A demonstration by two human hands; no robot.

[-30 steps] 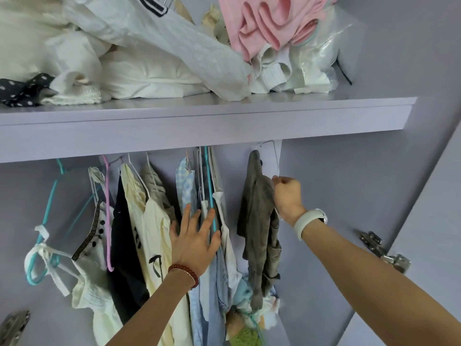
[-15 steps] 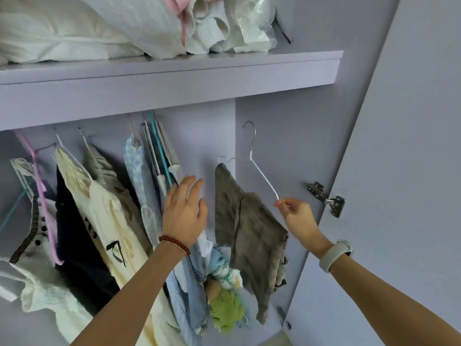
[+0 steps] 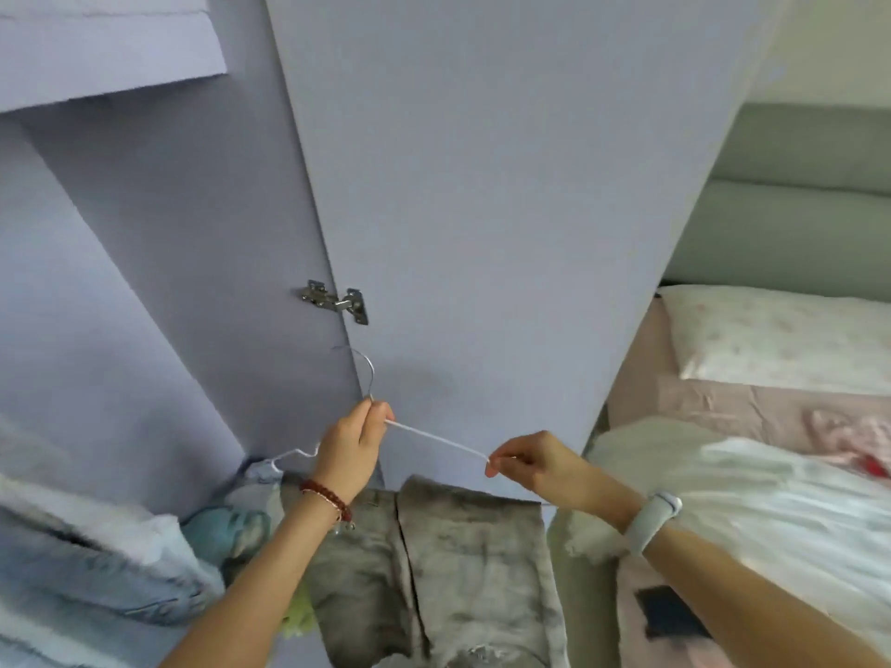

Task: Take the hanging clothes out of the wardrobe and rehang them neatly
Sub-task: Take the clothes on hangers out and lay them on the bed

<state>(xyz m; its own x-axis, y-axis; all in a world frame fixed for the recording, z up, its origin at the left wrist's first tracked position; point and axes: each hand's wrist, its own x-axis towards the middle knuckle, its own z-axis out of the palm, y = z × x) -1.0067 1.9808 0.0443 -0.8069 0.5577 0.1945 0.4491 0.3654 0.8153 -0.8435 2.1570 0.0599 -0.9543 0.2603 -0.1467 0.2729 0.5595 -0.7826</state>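
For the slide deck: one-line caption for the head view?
Both hands, left hand and right hand, hold a white wire hanger carrying grey trousers.

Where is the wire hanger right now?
The white wire hanger is out of the wardrobe, low in the middle of the head view, held by the left hand and right hand before the lilac wardrobe door.

Lilac wardrobe door (image 3: 482, 185) stands open, metal hinge (image 3: 337, 303) on its inner edge. Lilac shelf (image 3: 106, 55) upper left. Right of the door: a bed with pink sheet (image 3: 723, 407), floral pillow (image 3: 781, 339) against a grey-green padded headboard (image 3: 795, 209). White crumpled cover (image 3: 747, 489) over the bed; a dark flat object (image 3: 672, 612) lies on the pink sheet near the lower edge.
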